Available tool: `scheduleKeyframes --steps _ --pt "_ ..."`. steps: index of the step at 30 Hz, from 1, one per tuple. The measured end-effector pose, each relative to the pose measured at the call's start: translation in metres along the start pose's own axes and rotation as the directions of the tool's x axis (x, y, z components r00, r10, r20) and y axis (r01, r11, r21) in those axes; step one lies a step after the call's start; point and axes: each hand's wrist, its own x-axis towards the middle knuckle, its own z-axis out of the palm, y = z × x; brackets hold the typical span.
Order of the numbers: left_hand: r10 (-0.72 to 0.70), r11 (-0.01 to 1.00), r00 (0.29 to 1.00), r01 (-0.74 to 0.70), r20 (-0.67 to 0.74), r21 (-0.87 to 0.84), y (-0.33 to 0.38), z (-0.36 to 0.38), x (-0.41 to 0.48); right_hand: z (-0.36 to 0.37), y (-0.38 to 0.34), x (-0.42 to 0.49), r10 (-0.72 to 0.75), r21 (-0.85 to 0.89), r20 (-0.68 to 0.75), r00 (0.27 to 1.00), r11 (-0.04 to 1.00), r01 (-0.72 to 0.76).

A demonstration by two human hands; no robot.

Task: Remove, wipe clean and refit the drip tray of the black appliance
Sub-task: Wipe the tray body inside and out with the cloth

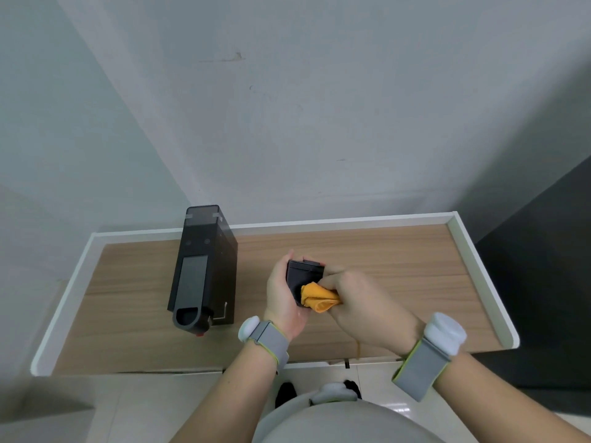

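The black appliance [201, 270] stands upright on the left half of the wooden table [383, 251], its dispensing head facing me. To its right, above the table, my left hand [283, 295] grips the black drip tray [302, 274], holding it tilted with its open side toward my right hand. My right hand [361, 302] is shut on a folded orange cloth [318, 297], which is pressed against the tray's lower inner face. Part of the tray is hidden behind both hands.
A raised white rim [463, 247] runs along the table's back and sides. Walls meet in a corner behind the appliance. A dark cabinet [543, 251] stands to the right. Grey wristbands sit on both wrists.
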Motion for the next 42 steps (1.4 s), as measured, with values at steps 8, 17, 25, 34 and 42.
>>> scheduleKeyframes --steps 8,17,25,34,42 --pt "0.177 0.983 0.984 -0.177 0.006 0.051 0.008 0.002 0.003 0.007 -0.013 0.021 0.141 0.577 -0.023 0.99 0.811 -0.102" --pt "0.168 0.986 0.977 -0.166 0.127 -0.026 0.024 0.0 0.007 -0.033 0.005 0.013 0.328 0.666 -0.208 0.921 0.738 -0.112" --pt "0.161 0.986 0.969 -0.166 0.187 0.011 0.029 0.008 0.012 -0.018 0.008 0.015 -0.029 0.013 -0.327 0.944 0.999 0.036" --pt "0.114 0.993 0.971 -0.119 0.208 0.011 0.023 0.014 0.01 0.009 -0.018 0.024 -0.095 0.171 -0.217 0.972 0.976 0.133" --pt "0.088 0.996 0.968 -0.09 0.234 -0.002 0.027 0.012 0.01 -0.004 -0.009 0.026 -0.12 -0.04 -0.332 0.936 0.993 0.113"
